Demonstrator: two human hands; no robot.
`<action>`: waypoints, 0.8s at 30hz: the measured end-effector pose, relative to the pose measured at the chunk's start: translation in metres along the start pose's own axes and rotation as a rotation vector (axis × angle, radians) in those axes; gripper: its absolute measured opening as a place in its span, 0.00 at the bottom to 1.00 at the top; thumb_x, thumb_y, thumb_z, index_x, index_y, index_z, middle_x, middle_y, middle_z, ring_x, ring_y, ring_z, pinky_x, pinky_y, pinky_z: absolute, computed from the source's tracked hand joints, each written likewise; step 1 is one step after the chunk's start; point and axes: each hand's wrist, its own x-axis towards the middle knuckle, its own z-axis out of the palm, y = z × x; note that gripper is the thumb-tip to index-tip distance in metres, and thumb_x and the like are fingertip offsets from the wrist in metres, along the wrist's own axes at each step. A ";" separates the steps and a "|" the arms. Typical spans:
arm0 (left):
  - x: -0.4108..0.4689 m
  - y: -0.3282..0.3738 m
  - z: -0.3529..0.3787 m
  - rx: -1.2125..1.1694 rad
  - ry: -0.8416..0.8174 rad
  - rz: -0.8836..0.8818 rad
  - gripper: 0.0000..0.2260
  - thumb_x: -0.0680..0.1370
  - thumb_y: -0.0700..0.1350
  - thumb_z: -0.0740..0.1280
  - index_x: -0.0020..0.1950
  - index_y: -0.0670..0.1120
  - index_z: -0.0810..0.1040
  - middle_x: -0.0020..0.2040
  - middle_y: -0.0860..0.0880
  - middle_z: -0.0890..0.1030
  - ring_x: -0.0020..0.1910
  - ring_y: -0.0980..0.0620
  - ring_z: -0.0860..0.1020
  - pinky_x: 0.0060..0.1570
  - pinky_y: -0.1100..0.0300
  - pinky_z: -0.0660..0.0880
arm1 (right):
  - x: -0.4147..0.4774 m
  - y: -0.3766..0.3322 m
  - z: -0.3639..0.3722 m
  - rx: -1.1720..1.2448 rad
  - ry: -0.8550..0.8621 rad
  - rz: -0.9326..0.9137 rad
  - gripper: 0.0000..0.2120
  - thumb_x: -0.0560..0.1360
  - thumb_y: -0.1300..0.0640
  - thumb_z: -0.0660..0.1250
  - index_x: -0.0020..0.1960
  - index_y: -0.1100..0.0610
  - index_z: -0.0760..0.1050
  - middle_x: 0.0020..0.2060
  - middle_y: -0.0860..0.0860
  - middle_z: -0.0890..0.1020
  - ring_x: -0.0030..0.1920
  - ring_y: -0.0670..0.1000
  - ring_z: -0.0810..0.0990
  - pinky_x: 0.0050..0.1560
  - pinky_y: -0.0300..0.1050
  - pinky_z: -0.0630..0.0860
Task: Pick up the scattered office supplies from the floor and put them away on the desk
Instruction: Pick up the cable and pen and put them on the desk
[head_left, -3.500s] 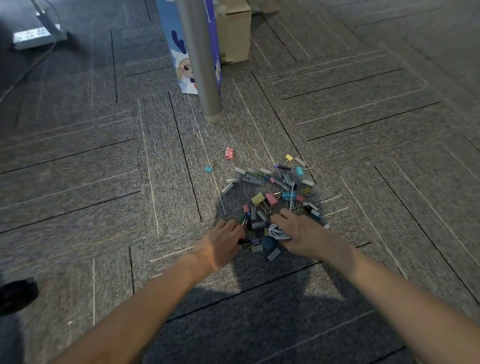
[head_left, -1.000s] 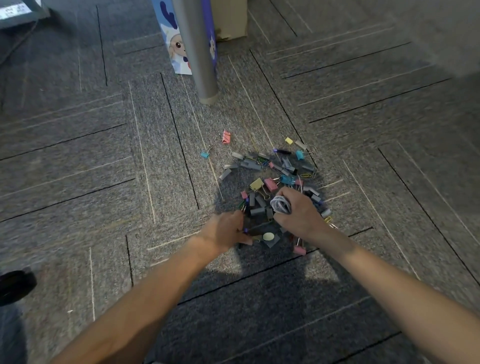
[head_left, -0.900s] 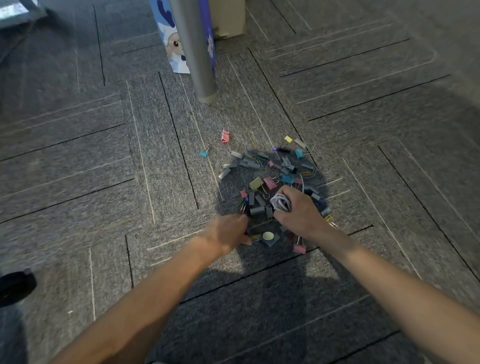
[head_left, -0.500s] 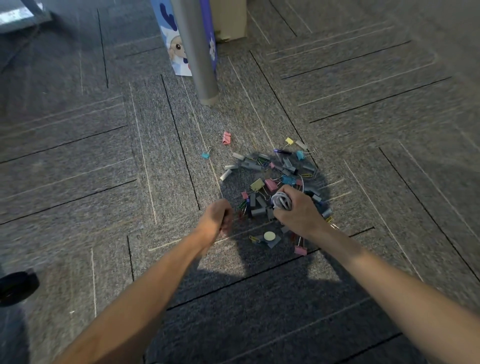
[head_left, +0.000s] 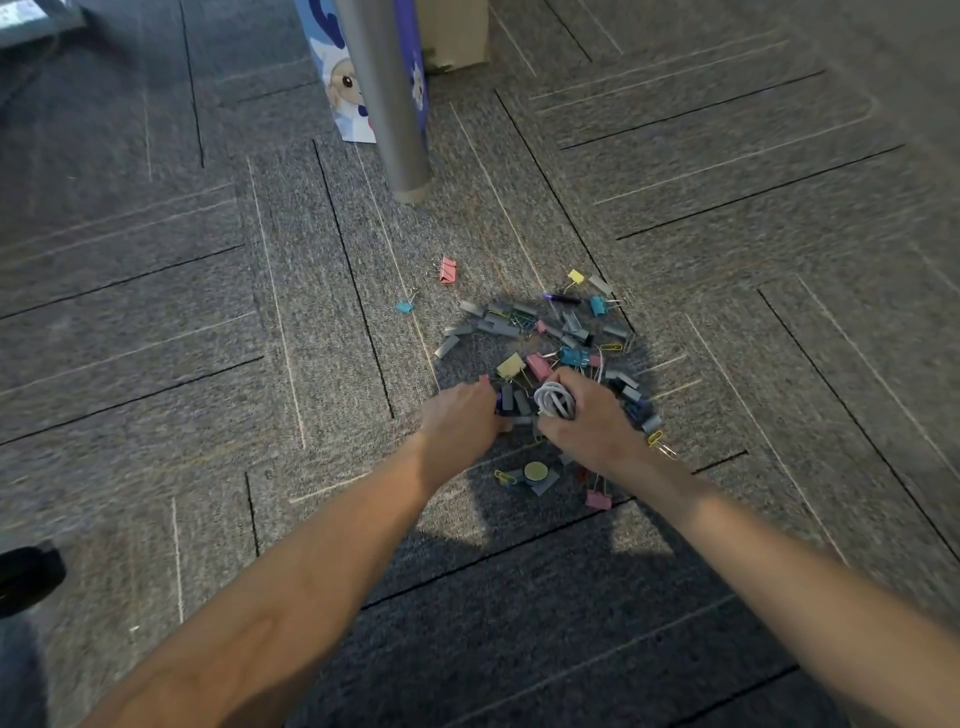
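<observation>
Pile of clips (head_left: 550, 338) scattered on grey carpet (head_left: 208, 364), coiled white cable (head_left: 556, 402) gripped in the right hand (head_left: 587, 421) over the pile's near side, left hand (head_left: 460, 421) curled at the pile's near-left edge, its hold not to be told, pink clip (head_left: 447, 270) and blue clip (head_left: 404, 307) left apart at far left, grey pole (head_left: 384, 93) seen beyond.

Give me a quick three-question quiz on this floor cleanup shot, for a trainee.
1. True or false: the right hand grips a coiled white cable.
2. Which item lies apart from the pile, nearer the grey pole? A) pink binder clip B) round yellow disc C) white cable
3. Fill in: the supplies lie on grey ____ tiles.

Key: 1 true. 2 A. 3 carpet.
</observation>
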 end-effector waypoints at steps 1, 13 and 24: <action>0.002 0.003 -0.001 -0.006 -0.042 -0.019 0.14 0.79 0.50 0.62 0.51 0.39 0.69 0.35 0.50 0.75 0.30 0.53 0.73 0.32 0.59 0.75 | 0.001 0.000 0.000 0.009 0.001 0.001 0.07 0.72 0.65 0.67 0.41 0.57 0.69 0.33 0.50 0.69 0.29 0.46 0.62 0.29 0.36 0.62; -0.045 -0.013 -0.052 -0.691 0.004 -0.039 0.14 0.82 0.48 0.55 0.39 0.45 0.69 0.29 0.49 0.69 0.19 0.60 0.64 0.20 0.69 0.61 | -0.014 -0.051 -0.039 -0.005 -0.040 -0.024 0.06 0.72 0.66 0.66 0.43 0.58 0.70 0.33 0.51 0.71 0.27 0.43 0.65 0.28 0.36 0.65; -0.260 0.099 -0.380 -0.595 0.125 -0.087 0.14 0.82 0.46 0.58 0.36 0.52 0.64 0.27 0.51 0.69 0.21 0.59 0.66 0.25 0.64 0.66 | -0.161 -0.385 -0.206 0.093 -0.146 -0.076 0.05 0.70 0.68 0.66 0.43 0.62 0.71 0.30 0.49 0.70 0.27 0.44 0.65 0.28 0.34 0.63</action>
